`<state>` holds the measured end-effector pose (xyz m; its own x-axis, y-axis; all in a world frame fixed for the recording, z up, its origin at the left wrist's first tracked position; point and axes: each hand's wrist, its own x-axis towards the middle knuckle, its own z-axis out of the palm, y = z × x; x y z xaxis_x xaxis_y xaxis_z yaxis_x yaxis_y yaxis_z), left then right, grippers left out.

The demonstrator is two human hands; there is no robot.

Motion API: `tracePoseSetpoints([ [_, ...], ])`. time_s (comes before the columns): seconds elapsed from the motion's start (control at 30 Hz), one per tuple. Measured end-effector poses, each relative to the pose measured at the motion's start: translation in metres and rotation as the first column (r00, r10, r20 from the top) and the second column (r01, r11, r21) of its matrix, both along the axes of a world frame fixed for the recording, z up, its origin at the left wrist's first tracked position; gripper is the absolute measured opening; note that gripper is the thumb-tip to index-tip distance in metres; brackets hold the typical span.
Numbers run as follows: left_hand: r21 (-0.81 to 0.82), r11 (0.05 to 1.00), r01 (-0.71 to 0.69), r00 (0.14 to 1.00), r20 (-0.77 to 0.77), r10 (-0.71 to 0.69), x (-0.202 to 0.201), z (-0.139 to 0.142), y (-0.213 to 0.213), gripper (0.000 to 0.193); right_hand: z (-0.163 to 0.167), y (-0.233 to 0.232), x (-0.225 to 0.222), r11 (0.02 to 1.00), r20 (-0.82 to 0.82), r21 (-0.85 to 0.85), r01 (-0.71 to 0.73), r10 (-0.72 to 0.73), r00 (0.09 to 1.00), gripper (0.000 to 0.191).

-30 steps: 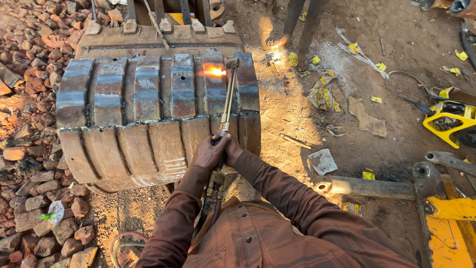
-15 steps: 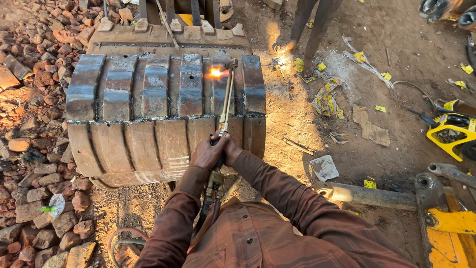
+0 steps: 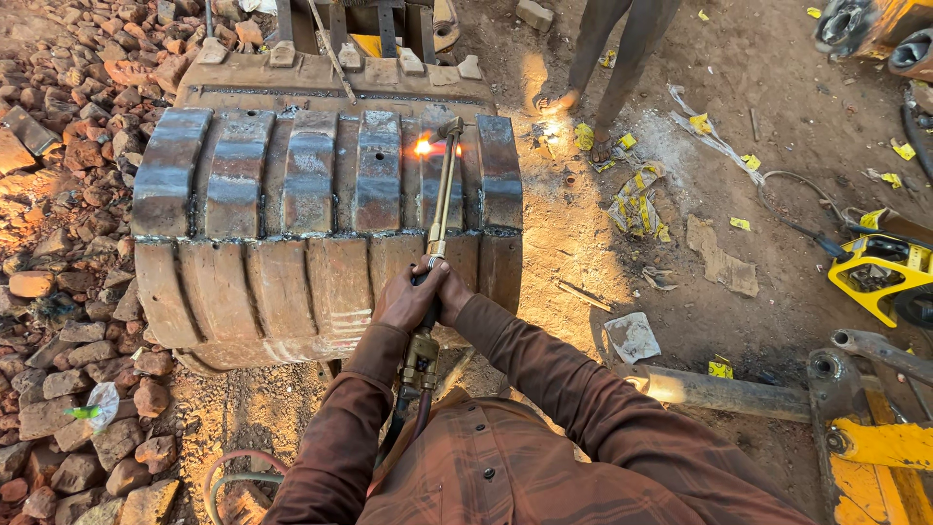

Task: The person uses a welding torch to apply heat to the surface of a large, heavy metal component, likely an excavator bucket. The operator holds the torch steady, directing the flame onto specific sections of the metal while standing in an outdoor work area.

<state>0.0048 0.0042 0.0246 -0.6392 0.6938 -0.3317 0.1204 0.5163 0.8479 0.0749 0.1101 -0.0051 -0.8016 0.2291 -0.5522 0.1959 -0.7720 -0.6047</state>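
Observation:
A brass cutting torch (image 3: 439, 204) reaches from my hands up to a steel excavator bucket (image 3: 292, 224) lying on the ground. Its tip burns a bright orange flame (image 3: 424, 148) on one of the welded wear strips near the bucket's upper right. My left hand (image 3: 403, 299) and my right hand (image 3: 449, 290) are clasped together around the torch handle, just above its valve body (image 3: 420, 358). Both arms wear brown sleeves. Hoses run down from the handle towards my body.
Broken bricks and rubble (image 3: 68, 369) cover the left side. Another person's legs (image 3: 612, 68) stand beyond the bucket at the top. Yellow machine parts (image 3: 880, 272), a steel bar (image 3: 719, 394) and scraps of paper lie on the dirt to the right. Hoses (image 3: 233, 472) coil near my left elbow.
The view has shifted a little, so the bucket sits slightly lower and to the right. The flame stays on the same strip; my hands keep their grip on the torch.

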Motion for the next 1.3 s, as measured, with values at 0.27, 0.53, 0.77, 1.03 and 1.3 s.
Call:
tracePoseSetpoints([
  [0.27, 0.083, 0.996, 0.011, 0.999, 0.049, -0.015, 0.001, -0.005, -0.001, 0.096, 0.005, -0.004, 0.003, 1.0, 0.045, 0.0, 0.011, -0.011, 0.999, 0.029],
  [0.53, 0.113, 0.992, 0.048, 0.996, 0.07, -0.057, 0.0, -0.011, 0.009, 0.095, 0.013, -0.003, 0.008, 0.999, 0.026, 0.004, 0.05, -0.051, 0.998, 0.03],
  [0.77, 0.13, 0.987, 0.096, 0.993, 0.058, -0.104, 0.007, -0.014, 0.024, 0.097, 0.006, 0.003, 0.014, 0.975, -0.032, -0.018, 0.219, -0.22, 0.975, 0.027],
  [1.03, 0.069, 0.964, 0.259, 0.958, -0.149, -0.247, 0.048, 0.029, -0.015, 0.094, -0.003, -0.003, 0.067, 0.955, -0.155, -0.03, 0.297, -0.298, 0.942, 0.035],
  [1.3, 0.064, 0.991, 0.118, 0.977, -0.187, -0.105, 0.104, -0.013, -0.138, 0.087, -0.045, -0.045, 0.155, 0.858, -0.158, -0.026, 0.513, -0.51, 0.846, 0.034],
])
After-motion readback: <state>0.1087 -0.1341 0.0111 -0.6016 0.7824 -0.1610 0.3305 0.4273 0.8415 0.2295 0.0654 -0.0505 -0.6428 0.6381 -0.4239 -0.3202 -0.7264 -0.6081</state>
